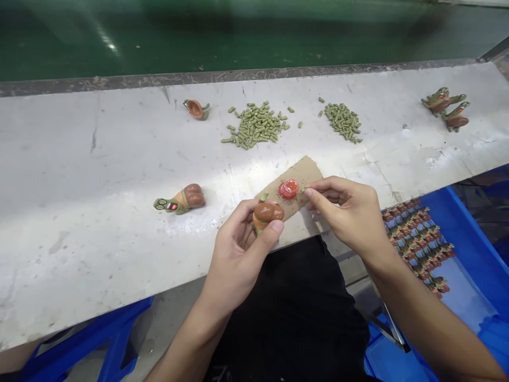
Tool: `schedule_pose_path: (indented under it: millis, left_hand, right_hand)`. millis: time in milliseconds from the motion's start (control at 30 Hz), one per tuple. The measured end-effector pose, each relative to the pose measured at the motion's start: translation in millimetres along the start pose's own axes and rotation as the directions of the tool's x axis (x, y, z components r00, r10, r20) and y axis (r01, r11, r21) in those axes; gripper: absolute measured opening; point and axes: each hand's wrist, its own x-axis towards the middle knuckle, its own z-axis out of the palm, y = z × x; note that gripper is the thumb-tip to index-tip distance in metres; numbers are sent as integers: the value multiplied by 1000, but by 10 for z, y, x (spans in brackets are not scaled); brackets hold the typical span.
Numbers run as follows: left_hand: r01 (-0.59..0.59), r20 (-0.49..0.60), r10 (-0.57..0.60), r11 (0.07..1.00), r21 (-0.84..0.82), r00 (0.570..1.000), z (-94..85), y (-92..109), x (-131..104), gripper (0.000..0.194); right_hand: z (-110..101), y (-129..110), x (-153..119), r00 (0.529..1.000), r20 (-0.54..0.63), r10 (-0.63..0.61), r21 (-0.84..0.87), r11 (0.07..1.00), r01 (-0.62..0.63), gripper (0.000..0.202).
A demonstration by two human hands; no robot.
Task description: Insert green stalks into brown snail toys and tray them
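My left hand (248, 239) is closed around a small turtle figurine (267, 213), its brown rounded shell turned up and a bit of green limb showing at the top. Between the thumb and fingertips of my right hand (342, 204) is a small green peg (304, 191), mostly covered by the fingers. Just left of those fingertips, a blob of glossy red paste (288, 189) sits on a piece of cardboard (306, 168). Another turtle figurine (181, 199), with round glasses and an open red mouth, lies on the table to the left.
Two piles of green pegs, a larger pile (258, 124) and a smaller pile (343, 122), lie behind the cardboard. A hollow brown-and-green part (196, 109) lies at back left, figurines (443, 106) at back right. Below right, a blue crate (469, 228) holds rows of figurines.
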Motion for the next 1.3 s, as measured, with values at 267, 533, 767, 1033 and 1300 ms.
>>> schedule_pose_path:
  millis: [267, 533, 767, 1033, 1300]
  left_hand:
    - [-12, 88, 17, 998, -65, 996, 23, 45, 35, 6]
    - [-26, 168, 47, 992, -126, 985, 40, 49, 64, 3]
    - [21, 134, -18, 1000, -19, 991, 27, 97, 39, 3]
    - [34, 119, -40, 998, 54, 992, 55, 133, 30, 6]
    - [50, 131, -73, 984, 172, 989, 29, 130, -21, 11]
  right_hand:
    - [-3, -189, -57, 990, 97, 103, 368, 920, -132, 7]
    - [8, -266, -89, 955, 261, 143, 557, 786, -270, 18]
    - [-8, -309, -87, 947, 281, 156, 453, 848, -274, 10]
    - [-58, -275, -95, 945, 296, 137, 355, 903, -242, 19]
    - [-152, -362, -109, 940, 340, 28, 81, 995, -59, 12]
